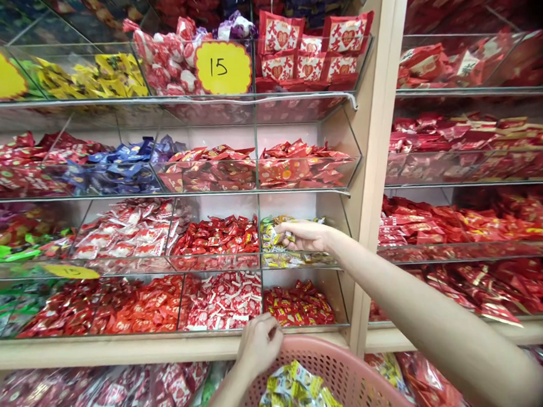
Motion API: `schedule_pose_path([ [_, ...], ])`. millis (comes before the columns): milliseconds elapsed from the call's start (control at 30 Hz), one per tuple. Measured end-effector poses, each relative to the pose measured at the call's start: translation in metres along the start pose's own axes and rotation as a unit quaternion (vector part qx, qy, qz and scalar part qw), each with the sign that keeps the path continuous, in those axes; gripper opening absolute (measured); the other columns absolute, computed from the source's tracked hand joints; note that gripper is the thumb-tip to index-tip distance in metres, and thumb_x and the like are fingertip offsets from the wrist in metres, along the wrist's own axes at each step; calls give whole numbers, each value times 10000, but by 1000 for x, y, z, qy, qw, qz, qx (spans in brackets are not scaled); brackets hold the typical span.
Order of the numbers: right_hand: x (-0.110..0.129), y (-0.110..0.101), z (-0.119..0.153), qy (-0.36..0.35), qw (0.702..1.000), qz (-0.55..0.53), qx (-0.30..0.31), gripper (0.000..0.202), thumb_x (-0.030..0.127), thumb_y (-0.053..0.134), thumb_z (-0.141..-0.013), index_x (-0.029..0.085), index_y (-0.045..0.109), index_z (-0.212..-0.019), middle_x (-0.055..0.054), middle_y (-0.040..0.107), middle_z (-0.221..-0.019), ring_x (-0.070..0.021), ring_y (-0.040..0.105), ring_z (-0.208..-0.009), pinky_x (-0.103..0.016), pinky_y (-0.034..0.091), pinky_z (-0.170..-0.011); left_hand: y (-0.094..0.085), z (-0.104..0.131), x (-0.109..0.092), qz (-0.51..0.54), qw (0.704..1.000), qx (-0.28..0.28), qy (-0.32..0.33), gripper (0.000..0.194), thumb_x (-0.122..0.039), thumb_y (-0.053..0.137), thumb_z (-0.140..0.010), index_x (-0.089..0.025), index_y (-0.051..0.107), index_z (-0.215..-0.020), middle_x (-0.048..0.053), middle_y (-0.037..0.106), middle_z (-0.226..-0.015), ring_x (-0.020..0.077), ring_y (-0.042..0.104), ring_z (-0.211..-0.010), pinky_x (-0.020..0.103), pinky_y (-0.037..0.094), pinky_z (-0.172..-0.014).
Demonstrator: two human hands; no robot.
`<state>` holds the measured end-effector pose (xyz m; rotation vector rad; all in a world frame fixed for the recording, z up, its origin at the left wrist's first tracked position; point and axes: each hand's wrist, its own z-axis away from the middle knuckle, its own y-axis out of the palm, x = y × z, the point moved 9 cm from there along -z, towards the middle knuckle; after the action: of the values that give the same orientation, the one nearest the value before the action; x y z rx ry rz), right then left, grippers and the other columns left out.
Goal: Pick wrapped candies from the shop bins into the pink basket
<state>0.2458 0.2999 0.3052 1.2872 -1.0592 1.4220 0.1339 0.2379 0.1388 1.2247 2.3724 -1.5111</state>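
Observation:
My right hand (307,235) reaches into a clear-fronted bin at the right end of a shelf. Its fingers are curled around a few yellow-and-white wrapped candies (288,236); how many is hidden. More candies of this kind (273,259) lie in the bin below and behind the fingers. At the bottom of the view, my left hand (260,346) is closed on the rim of a pink perforated plastic basket (328,357). Inside the basket is a heap of yellow, white and green wrapped candies (297,393).
Red candies (218,234) fill the neighbouring bin, and small red-and-yellow ones (299,304) the bin underneath. Clear dividers and front panels edge every compartment. A wooden upright (372,172) separates the two shelf units. A yellow tag (224,67) reads 15. Bagged candies (106,385) sit below the wooden ledge (112,354).

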Motion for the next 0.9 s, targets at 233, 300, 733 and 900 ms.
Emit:
schedule_pose_path([
  [233, -3, -6, 38, -47, 976, -209, 39, 73, 90, 536, -777, 150, 536, -818, -21, 626, -709, -40, 541, -487, -74, 417, -370, -1, 1, 0, 7, 1000, -2, -5, 179, -128, 453, -754, -177, 599, -662, -6, 589, -703, 129, 523, -673, 233, 302, -603],
  [300, -13, -5, 48, -56, 971, -229, 32, 56, 105, 544, -783, 144, 548, -824, -43, 647, -755, -50, 565, -517, -85, 445, -390, -1, 1, 0, 8, 1000, -3, -6, 185, -136, 449, -762, -177, 599, -661, -5, 587, -701, 129, 521, -670, 232, 301, -599],
  [733, -53, 23, 107, -103, 990, -92, -21, 277, 329, 713, -703, 140, 565, -842, -82, 685, -867, -77, 603, -532, -132, 417, -385, -1, 0, -3, -2, 1000, 0, 8, 179, -152, 455, -768, -179, 584, -646, -18, 534, -649, 119, 499, -630, 229, 288, -583],
  [900, -67, 27, 107, -64, 987, -147, 5, 238, 298, 686, -732, 125, 583, -859, -93, 683, -892, -87, 628, -603, -137, 478, -446, -1, 0, -3, -6, 1000, 2, 14, 168, -158, 467, -764, -180, 592, -654, -19, 535, -644, 117, 497, -612, 227, 288, -569],
])
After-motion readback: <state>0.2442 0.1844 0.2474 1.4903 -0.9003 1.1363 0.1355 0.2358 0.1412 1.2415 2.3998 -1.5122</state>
